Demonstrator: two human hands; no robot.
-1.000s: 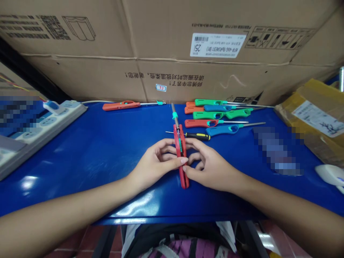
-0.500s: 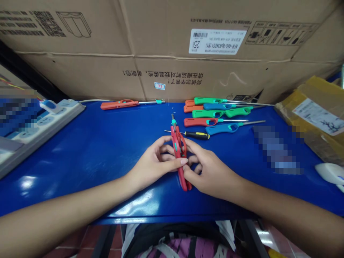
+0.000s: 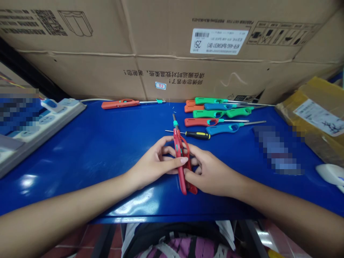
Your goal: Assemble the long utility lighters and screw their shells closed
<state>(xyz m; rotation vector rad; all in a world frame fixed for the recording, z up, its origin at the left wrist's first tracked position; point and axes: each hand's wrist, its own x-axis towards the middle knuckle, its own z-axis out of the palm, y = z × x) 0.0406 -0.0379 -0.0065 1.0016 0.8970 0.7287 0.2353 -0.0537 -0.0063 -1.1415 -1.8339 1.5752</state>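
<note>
The red lighter (image 3: 180, 166) is held between both hands above the blue tabletop (image 3: 107, 143), its nozzle directed toward the large carton (image 3: 166, 64). Its casing halves are parted along the handle.

Left hand (image 3: 154, 157): at the left side of the red lighter, forearm angled inward; thumb laid across the casing, fingers curled behind it, closed on the left half. Right hand (image 3: 215, 172): at the right side, forearm mirrored; thumb and curled fingers pinch the right half.

Markings: the carton stands beyond the red lighter, its print inverted. The white label (image 3: 219, 41) shows "25" and a model code beginning "KFR-"; Chinese characters are printed below it. A small blue-bordered sticker (image 3: 160, 85) bears red handwriting — too small to read with certainty.

Surface: a black-and-yellow screwdriver (image 3: 197, 135) lies just beyond and right of the red lighter. Farther right is a group of green, blue and orange-red lighters (image 3: 209, 114); one orange lighter (image 3: 120, 104) lies beyond and to the left. The power strip (image 3: 53, 118) is well left; the yellow-taped box (image 3: 317, 107) is well right. Reddish floor tiles (image 3: 88, 236) show below the table edge.
</note>
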